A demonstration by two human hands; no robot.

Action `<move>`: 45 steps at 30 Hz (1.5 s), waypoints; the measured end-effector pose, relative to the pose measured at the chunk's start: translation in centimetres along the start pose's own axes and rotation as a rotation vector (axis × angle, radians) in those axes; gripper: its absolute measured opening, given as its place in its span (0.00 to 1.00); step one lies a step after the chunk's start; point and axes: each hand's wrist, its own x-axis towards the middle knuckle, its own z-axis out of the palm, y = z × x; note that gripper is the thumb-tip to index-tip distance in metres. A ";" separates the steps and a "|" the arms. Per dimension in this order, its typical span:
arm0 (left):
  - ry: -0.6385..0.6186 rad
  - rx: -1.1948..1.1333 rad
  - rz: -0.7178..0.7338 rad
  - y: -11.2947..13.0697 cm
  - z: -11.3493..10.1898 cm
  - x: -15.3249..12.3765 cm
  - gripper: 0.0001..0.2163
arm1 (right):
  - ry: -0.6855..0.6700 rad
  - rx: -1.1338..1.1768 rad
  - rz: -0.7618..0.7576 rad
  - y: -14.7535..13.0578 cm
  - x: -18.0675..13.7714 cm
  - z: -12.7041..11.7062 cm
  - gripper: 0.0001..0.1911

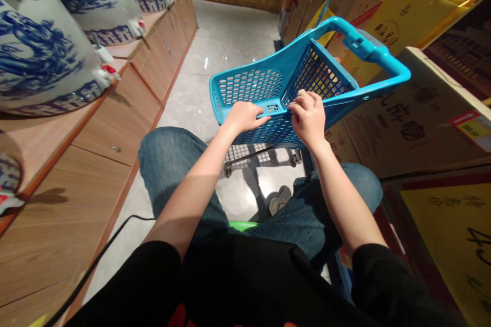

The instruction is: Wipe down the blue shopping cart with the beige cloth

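A blue plastic shopping basket point(249, 87) with mesh walls and small wheels stands tilted on the tiled floor in front of my knees. Its long blue handle point(378, 53) reaches up to the right. My left hand point(243, 116) lies over the basket's near rim, fingers curled onto the edge. My right hand point(309, 117) is closed on the same rim just to the right, fingers pinched at the corner of the mesh wall. The inside of the basket shows nothing in it.
Wooden cabinets point(115, 127) line the left side, topped by large blue-and-white ceramic jars point(42, 56) with taps. Stacked cardboard boxes point(414, 117) and yellow bags point(406, 15) crowd the right. A grey tiled aisle point(226, 36) runs ahead. A black cable point(103, 250) trails on the floor.
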 end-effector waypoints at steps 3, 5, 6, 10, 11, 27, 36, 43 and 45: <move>-0.001 -0.011 -0.003 0.0 0.0 0.0 0.25 | -0.036 0.046 -0.084 -0.5 0.1 0.2 0.17; -0.003 -0.014 -0.002 0.0 0.0 0.0 0.25 | -0.012 0.044 -0.051 0.4 0.3 -0.5 0.17; -0.002 -0.015 0.000 0.0 0.0 0.0 0.25 | 0.017 0.034 -0.012 1.0 0.4 -0.9 0.17; 0.012 -0.028 0.007 0.0 0.2 0.0 0.25 | 0.097 0.004 0.096 2.1 0.4 -1.6 0.17; 0.016 -0.029 0.006 0.0 0.2 0.0 0.25 | 0.094 0.003 0.087 1.8 0.3 -1.3 0.17; 0.001 -0.044 -0.012 0.1 0.0 -0.1 0.25 | 0.075 -0.035 0.000 0.6 -0.1 -0.4 0.17; -0.001 -0.025 -0.008 0.2 -0.1 -0.2 0.26 | 0.035 0.001 -0.001 0.3 0.2 -1.1 0.17; 0.014 -0.051 -0.007 0.1 0.1 -0.2 0.25 | 0.024 -0.008 -0.082 -1.4 -0.3 0.3 0.17; 0.014 -0.049 -0.007 0.1 0.1 -0.2 0.25 | -0.031 0.026 -0.135 -1.3 -0.2 0.2 0.18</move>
